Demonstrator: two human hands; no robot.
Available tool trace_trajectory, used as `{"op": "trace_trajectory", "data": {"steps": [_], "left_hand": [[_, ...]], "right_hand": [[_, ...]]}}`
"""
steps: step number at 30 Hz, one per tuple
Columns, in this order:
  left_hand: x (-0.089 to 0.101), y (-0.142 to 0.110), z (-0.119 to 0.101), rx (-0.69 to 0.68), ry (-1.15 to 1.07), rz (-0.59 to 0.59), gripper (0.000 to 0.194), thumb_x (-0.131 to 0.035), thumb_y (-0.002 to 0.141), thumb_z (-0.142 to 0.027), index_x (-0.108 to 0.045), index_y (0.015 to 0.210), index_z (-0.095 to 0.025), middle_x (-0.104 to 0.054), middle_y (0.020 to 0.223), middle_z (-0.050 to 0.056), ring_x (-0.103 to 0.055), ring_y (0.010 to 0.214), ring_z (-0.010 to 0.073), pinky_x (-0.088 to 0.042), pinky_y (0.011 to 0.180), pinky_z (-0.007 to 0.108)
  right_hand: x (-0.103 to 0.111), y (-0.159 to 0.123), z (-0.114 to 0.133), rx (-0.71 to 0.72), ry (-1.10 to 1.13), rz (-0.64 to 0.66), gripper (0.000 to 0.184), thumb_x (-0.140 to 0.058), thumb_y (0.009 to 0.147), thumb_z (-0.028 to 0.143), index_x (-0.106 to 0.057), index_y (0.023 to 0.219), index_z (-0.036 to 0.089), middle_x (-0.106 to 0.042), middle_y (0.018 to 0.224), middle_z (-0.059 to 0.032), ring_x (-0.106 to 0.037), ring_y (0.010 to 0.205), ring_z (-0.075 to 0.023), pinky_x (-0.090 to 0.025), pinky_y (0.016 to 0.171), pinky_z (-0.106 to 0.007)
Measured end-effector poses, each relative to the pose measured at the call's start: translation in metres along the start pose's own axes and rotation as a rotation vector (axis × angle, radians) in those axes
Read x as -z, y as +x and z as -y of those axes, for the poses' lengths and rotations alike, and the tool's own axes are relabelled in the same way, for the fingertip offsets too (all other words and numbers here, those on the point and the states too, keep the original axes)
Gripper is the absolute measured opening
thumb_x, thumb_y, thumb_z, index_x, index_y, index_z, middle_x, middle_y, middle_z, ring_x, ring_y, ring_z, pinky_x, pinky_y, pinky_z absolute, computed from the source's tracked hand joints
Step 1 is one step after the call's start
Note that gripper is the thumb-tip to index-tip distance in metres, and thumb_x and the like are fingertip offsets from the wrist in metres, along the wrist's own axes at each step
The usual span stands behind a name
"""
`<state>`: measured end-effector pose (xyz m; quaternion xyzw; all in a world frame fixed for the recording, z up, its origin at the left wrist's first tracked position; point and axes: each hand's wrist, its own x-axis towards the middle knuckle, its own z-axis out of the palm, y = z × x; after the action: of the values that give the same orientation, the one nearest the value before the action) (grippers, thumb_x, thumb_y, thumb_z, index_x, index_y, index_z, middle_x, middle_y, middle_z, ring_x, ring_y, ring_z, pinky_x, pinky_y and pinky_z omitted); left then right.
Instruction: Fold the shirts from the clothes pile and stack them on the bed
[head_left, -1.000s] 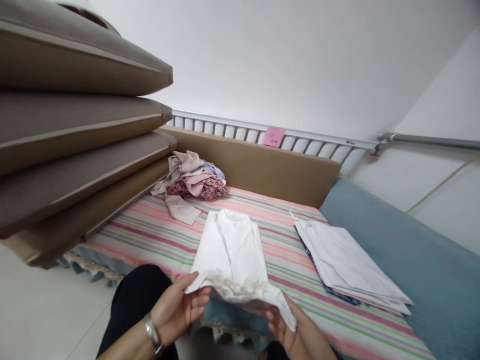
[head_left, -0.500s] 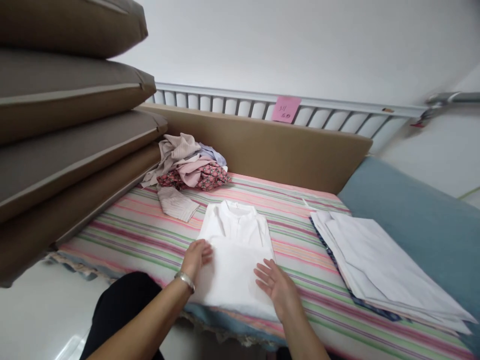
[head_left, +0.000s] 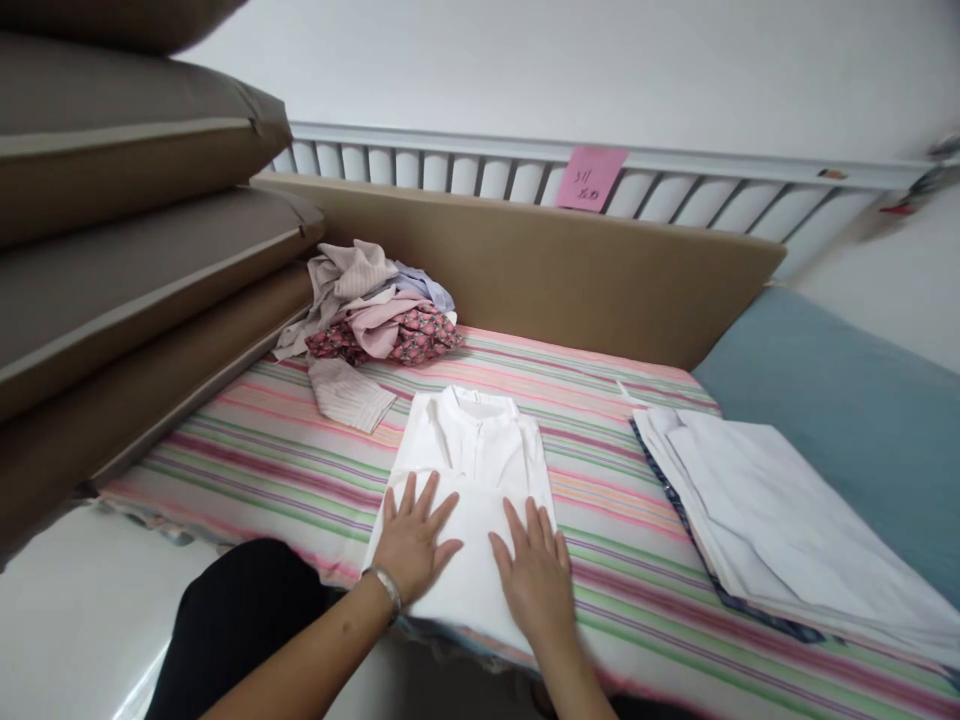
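Note:
A white shirt [head_left: 491, 440] lies folded on the striped sheet, its collar toward the wall and its lower part turned up over the front. My left hand [head_left: 411, 540] rests palm down on the left side of the folded part, fingers spread. On the right side, my right hand [head_left: 534, 570] lies flat on the cloth with its fingers apart. Neither hand grips the fabric. The shirt's near edge reaches the front edge of the bed.
A crumpled heap of clothes [head_left: 382, 305] sits back left, beside stacked brown cushions [head_left: 150, 250]. To the right lies a pile of folded white garments [head_left: 780, 510]. A brown board [head_left: 540, 270] stands along the railing, where a pink note [head_left: 591, 178] hangs. The sheet [head_left: 262, 440] is striped.
Both hands have turned palm down and come to lie flat on the shirt; before, they were held at its sides with palms facing inward. The view has shifted slightly.

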<state>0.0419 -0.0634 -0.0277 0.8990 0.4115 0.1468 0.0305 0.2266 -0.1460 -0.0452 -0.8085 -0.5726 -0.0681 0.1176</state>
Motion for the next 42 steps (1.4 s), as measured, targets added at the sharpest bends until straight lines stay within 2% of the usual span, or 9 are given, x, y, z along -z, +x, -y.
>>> {"op": "trace_trajectory", "data": {"steps": [9,13,18,22,26,30,35,38,42], "left_hand": [[0.000,0.006,0.000,-0.009,0.001,0.051,0.057,-0.043,0.085,-0.049,-0.027,0.137,-0.035,-0.015,0.149,0.007,-0.010,0.133,0.0393,-0.016,0.098,0.066],[0.014,-0.016,0.000,-0.052,-0.044,0.085,0.059,-0.042,0.085,-0.051,-0.026,0.138,-0.032,-0.014,0.149,0.009,-0.009,0.134,0.0374,-0.017,0.100,0.064],[0.020,-0.077,0.000,-0.243,-0.082,0.076,0.077,-0.054,0.078,-0.049,-0.015,0.141,-0.026,-0.010,0.150,0.008,-0.002,0.136,0.0314,-0.014,0.105,0.057],[0.014,-0.091,0.011,-0.185,0.002,0.072,0.075,-0.052,0.075,-0.012,-0.017,0.141,-0.025,-0.016,0.149,0.005,-0.008,0.137,0.0251,-0.014,0.107,0.053],[0.005,-0.082,0.034,-0.182,0.059,0.044,0.074,-0.039,0.070,0.004,-0.028,0.138,-0.024,-0.027,0.145,0.005,-0.018,0.135,0.0199,-0.020,0.108,0.045],[-0.001,-0.071,0.048,-0.273,0.079,-0.011,0.065,-0.039,0.074,0.003,-0.036,0.134,-0.023,-0.036,0.141,0.007,-0.028,0.132,0.0206,-0.023,0.107,0.044],[0.007,-0.063,0.051,-0.355,0.088,-0.059,0.059,-0.040,0.079,-0.002,-0.035,0.134,-0.023,-0.041,0.137,0.008,-0.032,0.129,0.0215,-0.026,0.107,0.046],[0.006,-0.070,0.051,-0.399,0.103,-0.069,0.063,-0.039,0.077,0.002,-0.034,0.135,-0.024,-0.040,0.138,0.008,-0.031,0.130,0.0213,-0.026,0.107,0.046],[-0.003,-0.084,0.049,-0.383,0.105,-0.069,0.069,-0.039,0.074,0.005,-0.032,0.136,-0.027,-0.040,0.138,0.007,-0.031,0.130,0.0212,-0.029,0.106,0.043]], "right_hand": [[0.004,-0.002,-0.002,-0.036,-0.055,0.011,0.054,-0.032,0.087,0.047,-0.031,0.137,0.026,-0.027,0.145,-0.0107,-0.020,0.134,-0.0259,-0.020,0.106,-0.046],[0.024,-0.013,-0.014,0.016,-0.021,0.104,0.051,-0.035,0.087,0.044,-0.036,0.135,0.025,-0.030,0.143,-0.0106,-0.024,0.133,-0.0261,-0.026,0.104,-0.046],[0.045,-0.055,0.004,0.340,0.026,-0.018,0.054,-0.041,0.085,0.041,-0.034,0.135,0.022,-0.022,0.147,-0.0075,-0.016,0.135,-0.0241,-0.021,0.107,-0.047],[0.035,-0.072,0.030,0.512,0.040,0.011,0.058,-0.046,0.084,0.029,-0.026,0.138,0.026,-0.021,0.147,-0.0027,-0.017,0.135,-0.0210,-0.022,0.108,-0.044],[0.019,-0.070,0.020,0.469,-0.008,-0.043,0.055,-0.041,0.084,0.019,-0.030,0.137,0.025,-0.029,0.144,-0.0022,-0.022,0.134,-0.0186,-0.024,0.107,-0.041],[0.019,-0.063,-0.009,0.456,-0.067,-0.065,0.061,-0.043,0.076,0.009,-0.035,0.135,0.023,-0.034,0.142,-0.0025,-0.028,0.131,-0.0191,-0.024,0.106,-0.040],[0.030,-0.058,-0.024,0.433,-0.044,-0.136,0.043,-0.044,0.079,0.013,-0.053,0.119,0.024,-0.056,0.124,-0.0020,-0.044,0.120,-0.0184,-0.017,0.108,-0.042],[0.025,-0.069,-0.023,0.414,-0.065,-0.225,0.039,-0.045,0.080,0.016,-0.055,0.118,0.023,-0.057,0.123,-0.0044,-0.045,0.119,-0.0204,-0.014,0.109,-0.045],[0.005,-0.093,-0.017,0.378,-0.140,-0.229,0.052,-0.040,0.077,0.005,-0.048,0.125,0.023,-0.046,0.133,-0.0046,-0.039,0.125,-0.0218,-0.021,0.105,-0.045]]}}
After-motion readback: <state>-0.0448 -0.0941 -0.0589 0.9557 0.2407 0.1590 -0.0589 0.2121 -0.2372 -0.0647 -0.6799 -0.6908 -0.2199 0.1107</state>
